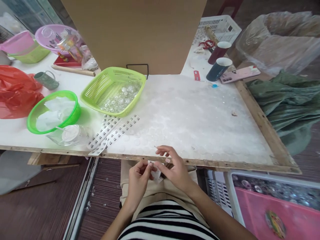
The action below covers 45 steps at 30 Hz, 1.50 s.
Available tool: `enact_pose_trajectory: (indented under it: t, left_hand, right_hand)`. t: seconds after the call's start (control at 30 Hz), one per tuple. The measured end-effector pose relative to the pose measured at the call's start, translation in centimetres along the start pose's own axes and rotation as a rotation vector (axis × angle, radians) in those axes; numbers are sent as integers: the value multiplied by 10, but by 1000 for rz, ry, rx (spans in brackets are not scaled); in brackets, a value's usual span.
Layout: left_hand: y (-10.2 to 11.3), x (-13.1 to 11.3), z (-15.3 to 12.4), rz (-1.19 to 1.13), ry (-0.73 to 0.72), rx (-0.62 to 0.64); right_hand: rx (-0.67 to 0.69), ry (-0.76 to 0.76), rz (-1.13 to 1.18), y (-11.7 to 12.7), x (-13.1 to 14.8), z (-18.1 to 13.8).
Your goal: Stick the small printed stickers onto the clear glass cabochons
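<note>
A small white sheet [157, 175], apparently a piece of sticker sheet, is pinched between the thumb and fingers of my left hand [139, 176] just below the table's front edge. My right hand [177, 170] is beside it, its thumb touching the sheet's top and its other fingers stretched left, apart from the thumb. At the index fingertip is a tiny speck I cannot make out. A small red-and-white patterned piece [167, 160] shows between that thumb and the fingers. Long strips of stickers with small black prints [120, 131] lie across each other on the table, left of my hands.
A yellow-green basket [91, 90] holds clear round pieces. Left of it are a green bowl [31, 121] with white bags and a lidded cup [72, 134]. Mugs [217, 71] and a pink phone [241, 74] stand back right. Cardboard [140, 36] rises behind; a wooden rim [225, 163] edges the table.
</note>
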<state>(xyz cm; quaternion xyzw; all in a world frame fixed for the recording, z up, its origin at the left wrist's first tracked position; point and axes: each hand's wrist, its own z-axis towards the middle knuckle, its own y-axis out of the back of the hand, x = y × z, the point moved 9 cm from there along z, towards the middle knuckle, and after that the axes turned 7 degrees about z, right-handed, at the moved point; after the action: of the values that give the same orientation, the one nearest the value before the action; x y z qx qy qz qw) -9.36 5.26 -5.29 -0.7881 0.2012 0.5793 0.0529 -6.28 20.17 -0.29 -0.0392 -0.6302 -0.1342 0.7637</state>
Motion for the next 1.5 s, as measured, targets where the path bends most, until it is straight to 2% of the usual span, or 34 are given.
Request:
enact_pose_trajectory:
  t: [0.07,0.13,0.23,0.3,0.37,0.57,0.73,1.1,1.3,1.43,1.5]
  left_hand:
    - [-2,-1,-2,25,-11,9]
    - [0,0,-2,45,-18,9]
    - [6,7,-3,37,-22,14]
    - [12,13,-6,37,-18,16]
    - [20,19,-10,48,-11,16]
    - [40,28,-27,51,2,4]
    - [48,36,-31,38,8,-38]
    - [54,43,-30,0,-13,-59]
    - [53,43,-28,-7,-2,-56]
    - [52,33,-29,26,4,-48]
    - [52,29,-29,31,-4,-46]
  right_hand:
    - [92,-43,-24,-14,-8,-2]
    - [102,-49,-21,-19,-10,-2]
    - [28,-34,120,-13,-3,6]
    - [-43,-39,218,-5,-2,19]
    - [-54,-75,242,-6,-10,38]
    - [174,-266,136,-60,-70,86]
    - [268,-275,12,-92,-88,98]
    - [338,-211,-196,-110,-93,105]
    - [421,-23,-563,-128,-80,97]
    - [397,36,-716,-124,-66,103]
    - [296,87,-689,-110,-49,113]
